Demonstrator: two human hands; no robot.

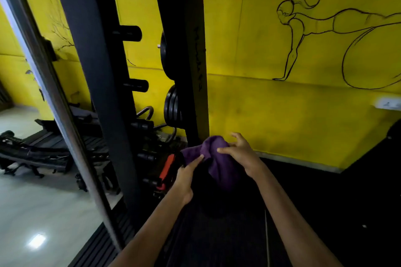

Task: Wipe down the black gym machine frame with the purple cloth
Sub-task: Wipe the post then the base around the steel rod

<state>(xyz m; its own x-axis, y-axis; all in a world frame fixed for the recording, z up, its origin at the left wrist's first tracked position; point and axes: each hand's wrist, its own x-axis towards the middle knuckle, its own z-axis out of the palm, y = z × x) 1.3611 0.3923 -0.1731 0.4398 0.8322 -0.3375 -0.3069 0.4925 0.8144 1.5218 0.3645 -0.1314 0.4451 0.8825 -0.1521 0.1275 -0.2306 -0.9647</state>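
Observation:
The purple cloth (213, 154) is bunched between both hands, low in the middle of the view, just in front of the foot of a black upright post. My left hand (186, 176) pinches its left edge with thumb and fingers. My right hand (239, 151) grips the cloth from the right, fingers curled over its top. The black gym machine frame (191, 50) rises from there to the top of the view. A second black upright (91, 56) with pegs leans to the left of it. The cloth's lower part hangs into shadow.
Black weight plates (172, 104) hang on pegs between the uprights. A silver bar (54, 97) slants across the left. Black attachments and a red-handled item (167, 169) lie on the floor. A yellow wall (282, 104) stands behind, and a dark rubber mat (325, 212) lies underfoot.

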